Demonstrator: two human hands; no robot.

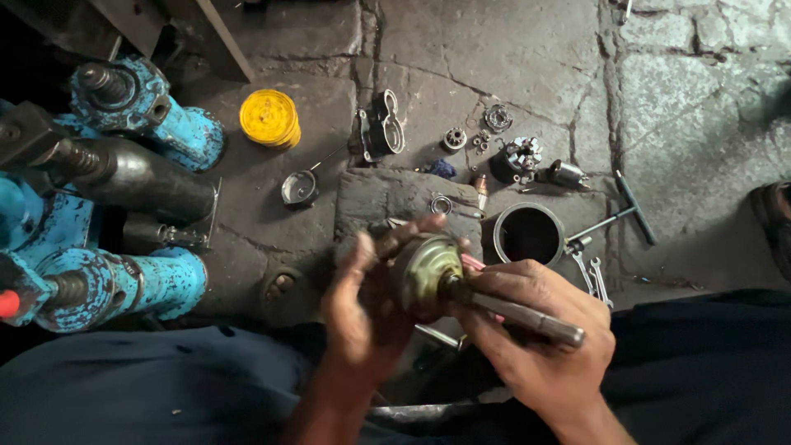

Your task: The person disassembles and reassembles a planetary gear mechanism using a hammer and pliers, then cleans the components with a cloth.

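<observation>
Gripped in your right hand [535,330], the rod [527,316] runs lengthwise leftward into the round housing [428,268] that your left hand [362,305] cups from the left, above your lap.

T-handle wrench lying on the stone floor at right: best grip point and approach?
Take the T-handle wrench by its long shaft, near the middle, coming straight down from above. It lies flat on the stone floor, with bare floor on both sides of that stretch. Avoid the lower end: it runs up to the small spanners and the dark cylindrical housing.
</observation>
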